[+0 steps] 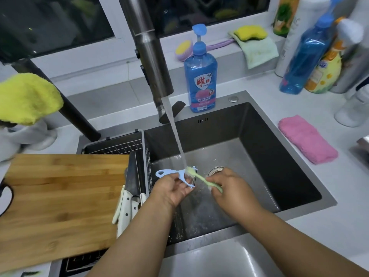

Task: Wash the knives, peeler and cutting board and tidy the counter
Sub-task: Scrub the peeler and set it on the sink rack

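I'm on the peeler step: my left hand pinches the blue peeler over the sink, under the tap stream, while my right hand's fingers grip a green brush scrubbing its blade. Next, I judge: rinse, then tackle the knives and cutting board.

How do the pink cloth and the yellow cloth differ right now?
The pink cloth lies folded flat on the counter right of the sink; the yellow cloth is draped over a dark bar left of the faucet, off the counter. Pink forms a neat rectangle; yellow hangs in a loose, rounded lump. Both look fluffy, and neither hand touches them.
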Action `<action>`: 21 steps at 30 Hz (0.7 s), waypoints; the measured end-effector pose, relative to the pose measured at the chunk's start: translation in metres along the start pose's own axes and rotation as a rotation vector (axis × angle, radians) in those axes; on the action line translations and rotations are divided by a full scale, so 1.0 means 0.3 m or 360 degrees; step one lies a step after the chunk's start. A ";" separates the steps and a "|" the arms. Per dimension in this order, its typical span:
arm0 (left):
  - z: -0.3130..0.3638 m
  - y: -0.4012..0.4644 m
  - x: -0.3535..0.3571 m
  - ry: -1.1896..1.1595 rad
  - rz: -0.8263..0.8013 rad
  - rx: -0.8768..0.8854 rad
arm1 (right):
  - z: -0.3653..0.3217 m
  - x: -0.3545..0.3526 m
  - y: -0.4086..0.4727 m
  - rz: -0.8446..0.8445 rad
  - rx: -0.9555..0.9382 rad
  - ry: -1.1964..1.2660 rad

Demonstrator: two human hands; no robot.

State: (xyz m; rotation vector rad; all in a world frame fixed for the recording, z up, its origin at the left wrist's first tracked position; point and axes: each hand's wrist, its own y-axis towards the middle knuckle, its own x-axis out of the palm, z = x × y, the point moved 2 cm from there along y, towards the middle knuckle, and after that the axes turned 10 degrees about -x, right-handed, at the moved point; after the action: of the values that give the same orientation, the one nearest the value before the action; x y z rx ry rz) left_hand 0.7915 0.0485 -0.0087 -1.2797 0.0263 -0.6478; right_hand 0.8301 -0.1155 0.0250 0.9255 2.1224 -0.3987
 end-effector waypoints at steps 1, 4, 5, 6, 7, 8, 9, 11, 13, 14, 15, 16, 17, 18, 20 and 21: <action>-0.002 -0.005 0.005 0.0005 -0.0026 0.0012 | -0.010 0.014 -0.003 -0.0026 -0.0022 0.0004; -0.007 -0.006 0.006 -0.0015 -0.0080 0.0004 | -0.001 0.021 0.005 0.0065 0.0075 -0.0049; -0.008 -0.004 0.000 0.0000 -0.0079 -0.0008 | 0.000 0.015 0.006 0.0084 0.0100 -0.0072; -0.009 -0.002 -0.006 0.0037 -0.0070 -0.0007 | -0.003 0.014 0.006 0.0078 0.0086 -0.0066; -0.011 -0.002 -0.010 0.0076 -0.0069 -0.0003 | -0.012 0.017 0.004 0.0057 0.0036 -0.0044; -0.014 -0.003 -0.011 0.0122 -0.0067 -0.0004 | -0.022 0.022 0.002 0.0028 -0.0013 -0.0029; -0.019 -0.007 -0.008 0.0158 -0.0070 -0.0006 | -0.030 0.024 -0.001 0.0007 -0.0028 -0.0034; -0.026 -0.010 -0.001 0.0164 -0.0059 -0.0007 | -0.029 0.020 -0.001 0.0014 0.0029 -0.0092; -0.026 -0.005 -0.001 0.0165 -0.0037 -0.0020 | -0.031 0.020 0.000 -0.0017 0.0038 -0.0103; -0.027 0.002 -0.004 0.0178 -0.0038 -0.0027 | -0.040 0.026 0.000 -0.0040 -0.0007 -0.0081; -0.028 0.004 -0.004 0.0180 -0.0044 -0.0041 | -0.050 0.031 0.001 -0.0047 -0.0053 -0.0059; -0.032 0.007 -0.002 0.0181 -0.0036 -0.0055 | -0.055 0.035 0.003 -0.0040 -0.0071 -0.0046; -0.038 0.005 0.002 0.0172 -0.0035 -0.0062 | -0.055 0.035 0.005 -0.0015 -0.0055 -0.0053; -0.043 0.001 0.006 0.0164 -0.0032 -0.0051 | -0.051 0.033 0.009 0.0008 -0.0021 -0.0077; -0.045 -0.006 0.011 0.0115 -0.0025 0.0022 | -0.042 0.029 0.012 0.0015 0.0034 -0.0139; -0.041 -0.007 0.009 0.0089 -0.0014 0.0071 | -0.039 0.026 0.012 0.0024 0.0051 -0.0152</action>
State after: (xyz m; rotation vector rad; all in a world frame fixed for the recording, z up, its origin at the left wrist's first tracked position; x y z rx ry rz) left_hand 0.7885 0.0361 -0.0098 -1.2193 0.0522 -0.6882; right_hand 0.8230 -0.1029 0.0269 0.9218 2.0266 -0.4613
